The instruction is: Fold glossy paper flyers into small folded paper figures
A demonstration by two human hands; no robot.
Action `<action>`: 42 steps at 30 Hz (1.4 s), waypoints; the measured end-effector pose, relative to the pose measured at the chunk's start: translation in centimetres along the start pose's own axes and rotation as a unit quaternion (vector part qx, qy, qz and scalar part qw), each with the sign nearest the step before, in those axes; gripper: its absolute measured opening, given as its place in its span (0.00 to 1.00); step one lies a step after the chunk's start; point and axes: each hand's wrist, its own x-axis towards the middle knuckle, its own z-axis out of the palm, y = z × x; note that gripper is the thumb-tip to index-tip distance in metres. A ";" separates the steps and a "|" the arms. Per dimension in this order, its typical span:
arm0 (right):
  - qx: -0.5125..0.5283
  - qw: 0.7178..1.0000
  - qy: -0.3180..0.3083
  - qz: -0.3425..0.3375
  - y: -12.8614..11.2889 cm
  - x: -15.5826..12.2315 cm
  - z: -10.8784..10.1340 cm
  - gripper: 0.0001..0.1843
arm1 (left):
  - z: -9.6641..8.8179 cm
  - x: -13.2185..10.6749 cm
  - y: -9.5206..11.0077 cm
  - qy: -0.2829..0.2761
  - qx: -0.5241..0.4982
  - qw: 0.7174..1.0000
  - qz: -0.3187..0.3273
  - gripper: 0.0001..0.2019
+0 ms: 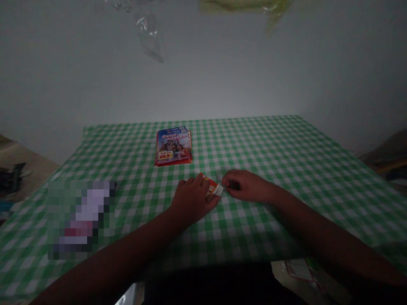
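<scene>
A small red-and-white printed piece of paper, which looks folded, lies on the checked tablecloth. My left hand is closed over its left part, fingers across the top and thumb along the near edge, hiding much of it. Close by its right end, my right hand has thumb and fingertips pinched together. A faint pale blur shows at those fingertips; whether they grip the paper's edge or some other thin thing, I cannot make out.
Several printed flyers with red borders lie stacked beyond my left hand. At the left, a phone-like object is blurred into blocks. A pale wall rises behind the table, with clear plastic hanging on it.
</scene>
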 end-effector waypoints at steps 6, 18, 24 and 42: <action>-0.046 0.998 0.000 -0.052 -0.2 0.0 0.6 0.09 | 0.2 0.0 -0.1 0.007 -0.004 1.000 0.006 0.21; -0.198 0.968 0.013 -0.153 -0.4 0.1 1.5 0.17 | -0.7 0.0 -1.5 0.022 -0.037 0.998 0.046 0.16; -0.182 0.972 0.010 -0.151 -1.2 0.2 2.4 0.16 | -0.2 0.1 -1.7 -0.007 -0.102 0.990 0.101 0.10; -0.230 0.968 -0.045 -0.083 0.4 -0.3 0.7 0.23 | 2.4 0.9 -3.2 -0.022 -0.142 0.989 0.044 0.24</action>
